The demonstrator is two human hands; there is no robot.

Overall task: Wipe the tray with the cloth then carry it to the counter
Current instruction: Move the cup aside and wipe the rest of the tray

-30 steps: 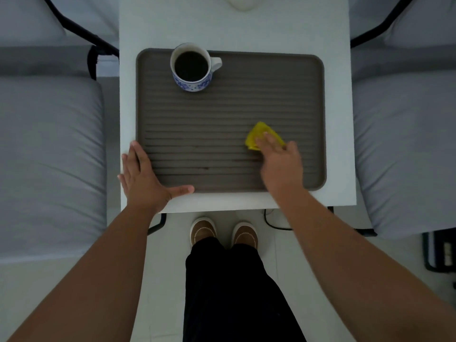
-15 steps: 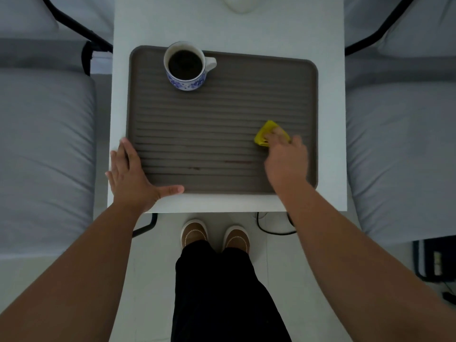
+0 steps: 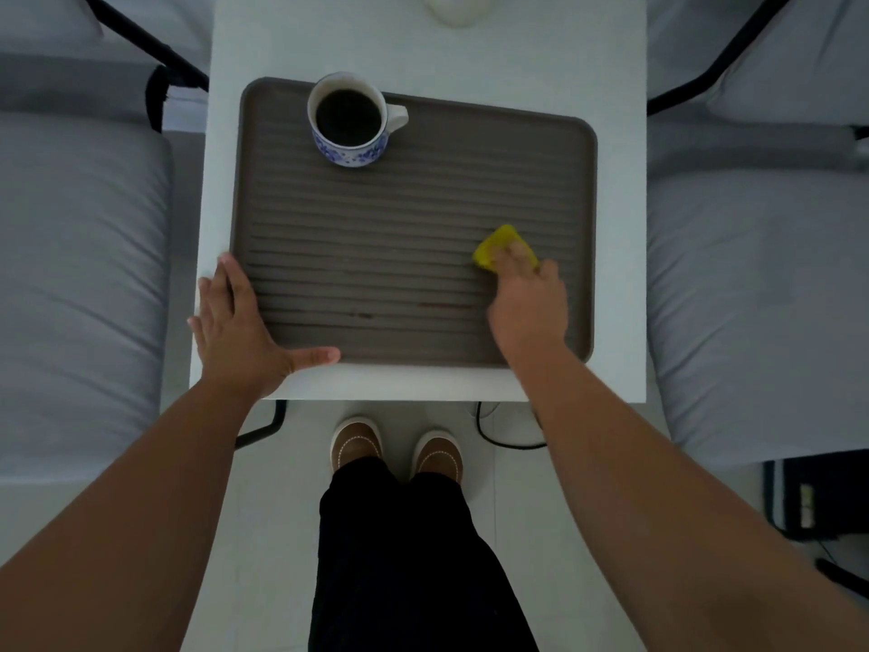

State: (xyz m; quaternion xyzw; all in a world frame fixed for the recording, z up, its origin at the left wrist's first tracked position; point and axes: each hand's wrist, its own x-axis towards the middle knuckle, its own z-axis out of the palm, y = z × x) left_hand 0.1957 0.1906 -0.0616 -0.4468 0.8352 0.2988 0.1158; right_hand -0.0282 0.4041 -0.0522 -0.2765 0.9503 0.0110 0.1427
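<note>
A brown ridged tray [image 3: 423,214] lies on a small white table [image 3: 470,49]. My right hand [image 3: 529,303] presses a small yellow cloth [image 3: 498,244] onto the tray's right part, fingers on top of the cloth. My left hand [image 3: 240,327] lies flat with spread fingers against the tray's near left corner, thumb along its front edge. A blue-and-white cup [image 3: 350,120] of dark liquid stands at the tray's far left. Thin dark streaks [image 3: 442,305] show on the ridges near the front.
Grey cushioned seats [image 3: 80,275] flank the table on the left and right [image 3: 762,298]. A white object [image 3: 456,7] sits at the table's far edge. My legs and brown shoes [image 3: 397,447] stand just before the table. A black cable [image 3: 503,440] runs on the floor.
My right hand has slid the yellow cloth to the right across the tray. My left hand has kept its hold at the near left corner.
</note>
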